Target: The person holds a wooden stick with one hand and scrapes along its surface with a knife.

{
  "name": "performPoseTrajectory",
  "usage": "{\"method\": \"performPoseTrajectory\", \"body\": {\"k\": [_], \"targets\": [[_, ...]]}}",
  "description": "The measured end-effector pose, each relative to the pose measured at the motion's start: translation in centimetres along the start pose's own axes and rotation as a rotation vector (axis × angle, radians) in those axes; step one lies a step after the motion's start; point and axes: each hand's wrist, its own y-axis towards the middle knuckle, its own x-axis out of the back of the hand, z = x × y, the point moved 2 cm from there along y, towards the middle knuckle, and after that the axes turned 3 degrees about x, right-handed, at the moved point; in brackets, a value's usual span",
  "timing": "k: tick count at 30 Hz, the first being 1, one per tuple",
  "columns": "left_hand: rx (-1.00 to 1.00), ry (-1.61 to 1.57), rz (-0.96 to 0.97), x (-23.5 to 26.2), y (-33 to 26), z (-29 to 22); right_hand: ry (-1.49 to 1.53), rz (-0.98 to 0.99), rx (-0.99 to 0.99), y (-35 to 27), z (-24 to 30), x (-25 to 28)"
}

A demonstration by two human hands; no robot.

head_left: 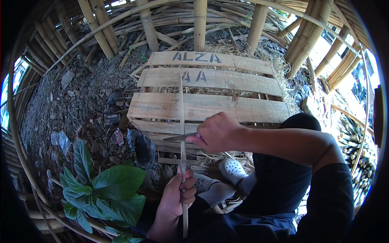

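Observation:
My left hand (178, 193) is wrapped round a long, thin bamboo strip (181, 105), which stands out away from me over a wooden crate (210, 106). In my right hand (219, 133) is a knife with a purple bit showing at its handle; the grip is mostly hidden by my fingers. The knife blade (175, 138) points left and lies across the strip, a short way beyond my left hand. Pale shavings or fibres show around the crate's slats, which carry dark painted lettering.
Grey clogs (233, 171) are on my feet below the crate. A leafy green plant (109, 188) grows at lower left. Clear plastic litter (60, 141) lies on the stony ground (81, 109). Bamboo posts (200, 24) stand behind; cut bamboo pieces (354, 146) are piled at right.

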Motion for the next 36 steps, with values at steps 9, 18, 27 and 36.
{"method": "performPoseTrajectory", "body": {"k": [9, 18, 27, 36], "targets": [[0.011, 0.121, -0.095, -0.8, 0.1, 0.6, -0.078, 0.023, -0.101, 0.8, -2.1, 1.4], [-0.001, 0.050, -0.035, 0.1, -0.2, -0.3, -0.040, 0.055, 0.045, 0.1, -0.6, 1.2], [-0.035, 0.134, -0.124, -0.7, -0.2, 0.0, -0.014, -0.118, 0.087, -0.4, 0.3, -0.4], [0.016, 0.010, -0.029, -0.3, -0.2, -0.1, -0.042, -0.076, 0.067, -0.4, 1.0, 0.1]]}}
